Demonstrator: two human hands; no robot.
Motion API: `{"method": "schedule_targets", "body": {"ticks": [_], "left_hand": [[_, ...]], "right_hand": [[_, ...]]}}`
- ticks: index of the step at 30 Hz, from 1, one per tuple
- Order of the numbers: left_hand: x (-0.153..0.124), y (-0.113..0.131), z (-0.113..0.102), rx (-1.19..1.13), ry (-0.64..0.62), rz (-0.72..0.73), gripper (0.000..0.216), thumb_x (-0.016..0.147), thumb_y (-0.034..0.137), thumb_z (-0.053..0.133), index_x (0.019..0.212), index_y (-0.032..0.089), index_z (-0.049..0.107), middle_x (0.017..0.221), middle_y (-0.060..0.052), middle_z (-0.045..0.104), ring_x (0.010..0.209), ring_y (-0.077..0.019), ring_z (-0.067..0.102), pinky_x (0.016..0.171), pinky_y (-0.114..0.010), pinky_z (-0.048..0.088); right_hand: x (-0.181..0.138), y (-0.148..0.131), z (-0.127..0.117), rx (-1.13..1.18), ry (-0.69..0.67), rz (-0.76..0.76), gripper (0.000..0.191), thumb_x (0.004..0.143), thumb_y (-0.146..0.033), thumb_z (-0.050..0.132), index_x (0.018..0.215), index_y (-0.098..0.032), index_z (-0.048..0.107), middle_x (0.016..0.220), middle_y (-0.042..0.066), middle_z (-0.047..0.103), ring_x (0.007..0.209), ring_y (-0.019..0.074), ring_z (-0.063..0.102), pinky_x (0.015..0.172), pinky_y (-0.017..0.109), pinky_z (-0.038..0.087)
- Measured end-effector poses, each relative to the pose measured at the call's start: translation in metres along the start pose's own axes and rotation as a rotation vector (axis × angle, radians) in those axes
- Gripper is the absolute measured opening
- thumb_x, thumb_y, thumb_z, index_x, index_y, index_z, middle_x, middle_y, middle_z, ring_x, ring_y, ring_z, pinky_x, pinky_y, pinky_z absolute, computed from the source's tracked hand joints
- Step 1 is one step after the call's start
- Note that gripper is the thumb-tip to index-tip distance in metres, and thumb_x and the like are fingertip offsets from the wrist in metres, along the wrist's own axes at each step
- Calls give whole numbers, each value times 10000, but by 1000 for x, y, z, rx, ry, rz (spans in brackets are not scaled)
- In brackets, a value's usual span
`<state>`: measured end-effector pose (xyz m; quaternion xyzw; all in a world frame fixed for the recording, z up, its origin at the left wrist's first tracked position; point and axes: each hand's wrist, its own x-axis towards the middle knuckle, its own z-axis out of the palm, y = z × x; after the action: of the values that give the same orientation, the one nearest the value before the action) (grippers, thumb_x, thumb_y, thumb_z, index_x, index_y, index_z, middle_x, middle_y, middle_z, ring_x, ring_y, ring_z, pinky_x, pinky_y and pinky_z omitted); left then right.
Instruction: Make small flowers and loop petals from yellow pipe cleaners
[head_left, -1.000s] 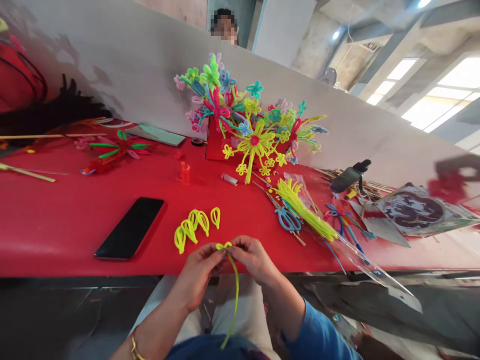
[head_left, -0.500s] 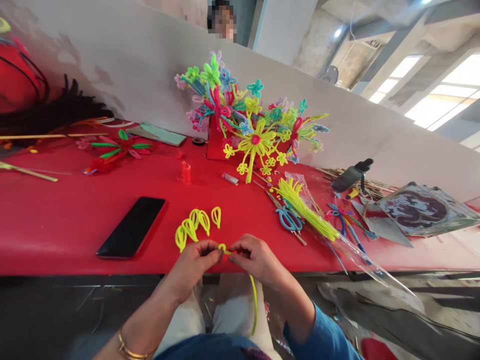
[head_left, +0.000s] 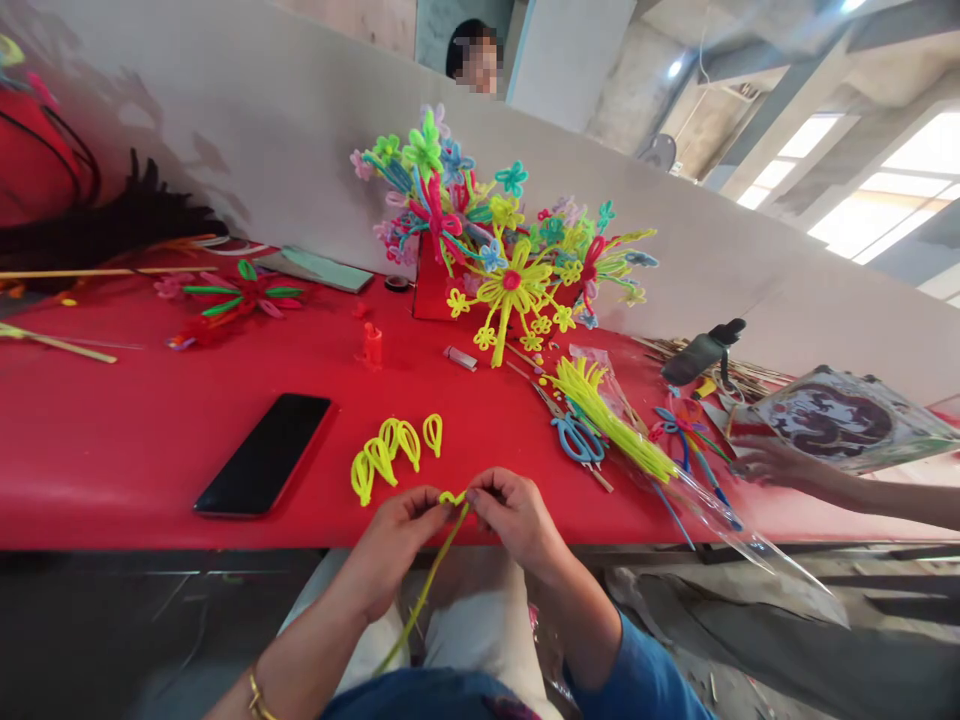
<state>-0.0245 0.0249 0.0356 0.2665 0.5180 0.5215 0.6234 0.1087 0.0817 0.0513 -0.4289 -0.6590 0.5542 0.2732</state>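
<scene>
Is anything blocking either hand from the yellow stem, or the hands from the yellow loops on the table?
Nothing visible is. The left hand and right hand both pinch the yellow stem, and no object shows between them and the yellow loops just beyond.

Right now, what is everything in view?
Table: one, red, middle
Partition: one, pale, rear
Flower arrangement: one, multicoloured, table rear
Loose flowers: several, multicoloured, left and right
Phone: one, black, left
Loops: about five, yellow, centre
Scissors: one, blue, right
Stem bundle: one, yellow, right
Bottle-like object: one, dark, right
Patterned item: one, whitish, right
Bits: many, mixed, scattered
Person: one, dark-haired, beyond partition
Co-worker's hand: one, bare, right
Held stem: one, yellow, bottom centre
Left hand: one, bare, pinching stem
Right hand: one, bare, pinching stem
</scene>
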Motion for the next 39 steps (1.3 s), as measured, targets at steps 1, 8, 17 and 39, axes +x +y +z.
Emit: {"method": "schedule_targets", "body": {"ticks": [1, 8, 17, 39], "left_hand": [[0, -1, 2, -35, -19, -10, 132, 671, 282, 621, 630, 161, 589, 580, 39, 571, 562, -89, 494, 551, -197, 367], [-4, 5, 4, -254, -50, -77, 133, 650, 264, 660, 625, 159, 581, 560, 29, 608, 517, -74, 531, 546, -188, 417], [-6, 8, 1, -263, -97, -121, 129, 636, 259, 685, 618, 156, 610, 545, 29, 604, 522, -67, 535, 522, -169, 416], [-6, 8, 5, -168, -77, -45, 130, 637, 268, 676, 608, 160, 610, 565, 12, 612, 558, -92, 545, 565, -199, 406]], "right_hand": [[0, 1, 2, 46, 17, 18, 122, 718, -268, 510, 698, -156, 553, 499, -50, 477, 429, 65, 428, 427, 171, 337], [-1, 0, -2, -119, 61, -276, 155, 737, -198, 503, 882, -163, 544, 767, 29, 587, 593, 100, 535, 531, 208, 443], [0, -4, -17, -677, -85, -748, 160, 846, -198, 453, 935, -169, 583, 844, 58, 637, 772, 136, 572, 705, 229, 451], [5, -23, -30, -826, -208, -786, 206, 868, -260, 423, 812, -160, 595, 705, 44, 630, 638, 115, 569, 596, 195, 412]]}}
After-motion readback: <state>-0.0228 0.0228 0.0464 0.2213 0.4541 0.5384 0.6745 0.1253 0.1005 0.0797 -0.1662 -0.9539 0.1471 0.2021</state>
